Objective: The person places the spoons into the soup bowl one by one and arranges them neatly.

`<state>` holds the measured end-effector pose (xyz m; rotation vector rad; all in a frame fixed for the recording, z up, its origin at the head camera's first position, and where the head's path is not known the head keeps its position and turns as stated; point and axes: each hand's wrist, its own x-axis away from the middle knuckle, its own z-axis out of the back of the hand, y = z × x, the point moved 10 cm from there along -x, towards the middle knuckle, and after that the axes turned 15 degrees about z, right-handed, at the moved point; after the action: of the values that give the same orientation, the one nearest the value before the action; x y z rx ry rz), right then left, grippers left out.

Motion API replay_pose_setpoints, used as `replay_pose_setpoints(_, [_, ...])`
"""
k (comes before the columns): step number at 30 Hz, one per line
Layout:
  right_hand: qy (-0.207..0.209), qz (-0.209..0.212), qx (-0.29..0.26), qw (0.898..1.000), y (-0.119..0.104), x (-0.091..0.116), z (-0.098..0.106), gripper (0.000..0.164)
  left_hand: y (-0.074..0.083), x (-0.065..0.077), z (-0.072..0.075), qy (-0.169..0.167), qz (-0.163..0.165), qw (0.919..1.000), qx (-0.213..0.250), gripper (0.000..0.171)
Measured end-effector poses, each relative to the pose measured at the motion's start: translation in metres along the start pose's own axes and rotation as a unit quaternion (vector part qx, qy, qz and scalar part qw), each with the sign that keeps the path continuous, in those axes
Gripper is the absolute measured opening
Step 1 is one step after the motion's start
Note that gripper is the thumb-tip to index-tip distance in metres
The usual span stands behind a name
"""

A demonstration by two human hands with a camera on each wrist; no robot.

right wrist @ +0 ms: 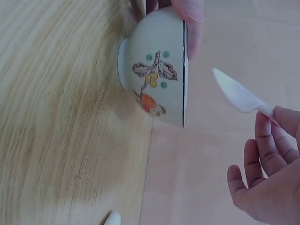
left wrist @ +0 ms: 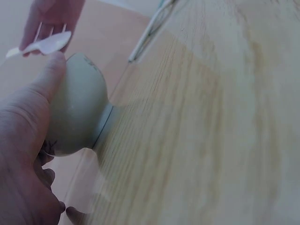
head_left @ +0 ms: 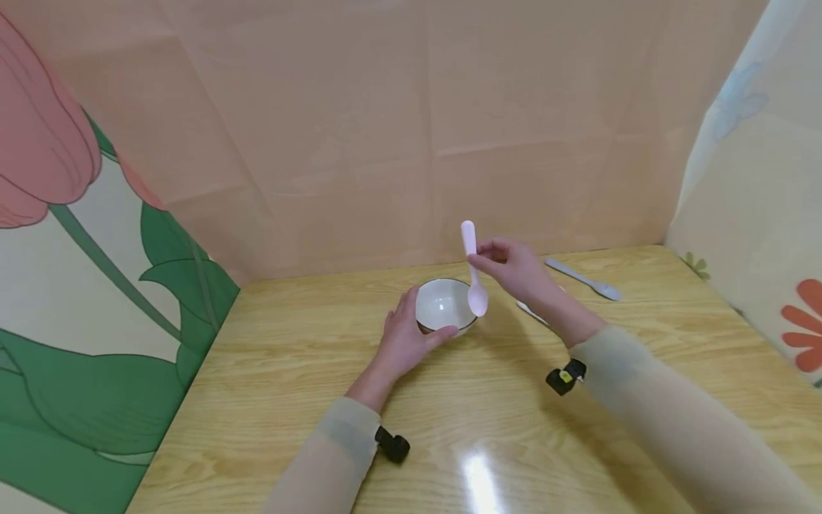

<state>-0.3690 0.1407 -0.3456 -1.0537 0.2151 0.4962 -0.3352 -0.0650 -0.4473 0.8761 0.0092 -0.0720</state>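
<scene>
A white bowl [head_left: 443, 305] with a dark rim stands on the table, and painted leaves and fruit show on its side in the right wrist view. My left hand [head_left: 409, 337] holds it by the near left side, with the thumb along the front and the fingers around the left. Between thumb and fingers of my right hand [head_left: 514, 270] is a pale pink spoon [head_left: 477, 298], pinched by its handle. The spoon's head points down, just above the bowl's right rim and apart from it in the right wrist view [right wrist: 236, 93].
Right of the bowl, a grey spoon [head_left: 604, 290] lies on the wooden table [head_left: 308, 385]. Another white utensil [head_left: 530, 311] lies partly hidden under my right forearm. A pinkish sheet [head_left: 334, 143] hangs behind the table, with printed panels at both sides.
</scene>
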Motion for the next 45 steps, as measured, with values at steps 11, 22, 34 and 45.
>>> replay_pose_setpoints(11, [-0.024,-0.001,-0.010,1.000,0.006,-0.016,-0.031,0.030,-0.001,-0.001,-0.001,-0.004,0.000,1.0000,-0.005,0.111])
replay_pose_setpoints(22, [-0.033,-0.001,0.005,0.999,0.015,-0.020,-0.055,0.027,-0.002,0.000,0.001,-0.012,0.002,0.9999,-0.012,0.110])
replay_pose_setpoints(34, [-0.049,0.010,0.042,0.998,0.020,-0.022,-0.072,0.026,-0.003,0.001,0.001,-0.014,-0.006,0.9998,-0.011,0.109])
replay_pose_setpoints(45, [-0.051,0.006,0.049,0.997,0.026,-0.020,-0.079,0.025,-0.002,0.002,0.002,-0.017,-0.009,0.9997,-0.011,0.108])
